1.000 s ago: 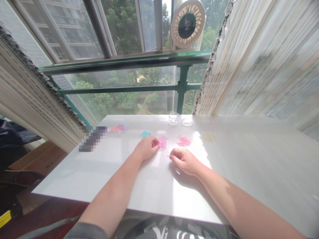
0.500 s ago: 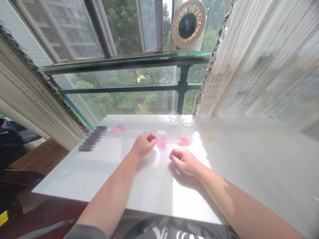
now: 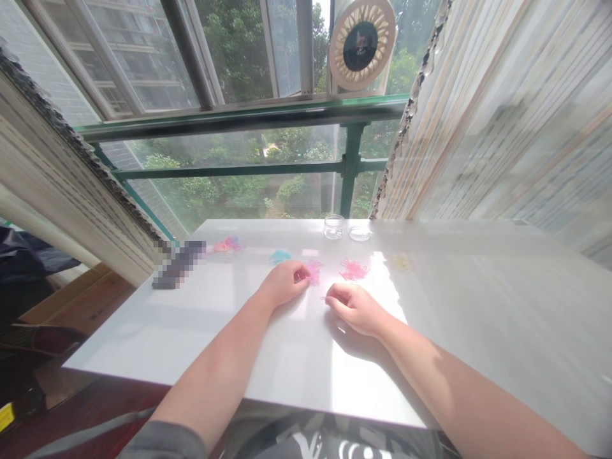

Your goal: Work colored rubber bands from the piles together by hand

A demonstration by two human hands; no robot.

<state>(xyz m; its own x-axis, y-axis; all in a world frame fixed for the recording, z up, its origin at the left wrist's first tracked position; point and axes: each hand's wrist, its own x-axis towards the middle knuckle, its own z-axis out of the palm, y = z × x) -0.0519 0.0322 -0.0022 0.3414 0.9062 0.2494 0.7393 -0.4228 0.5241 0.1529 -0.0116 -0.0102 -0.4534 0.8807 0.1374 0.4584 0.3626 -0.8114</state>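
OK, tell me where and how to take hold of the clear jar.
Pinch the clear jar across its round wall, probably from the near left: it stands upright by the far edge of the table, with a shallow clear dish close on its right.

- A round fan (image 3: 362, 46) faces me from up by the window frame (image 3: 187, 54).
- A green railing (image 3: 248, 119) runs across in front of me.
- Beyond it I see trees (image 3: 234, 51) and a building (image 3: 138, 60).
- Striped curtains (image 3: 492, 115) hang to my left and right.
- A cardboard box (image 3: 88, 303) sits low on my left.
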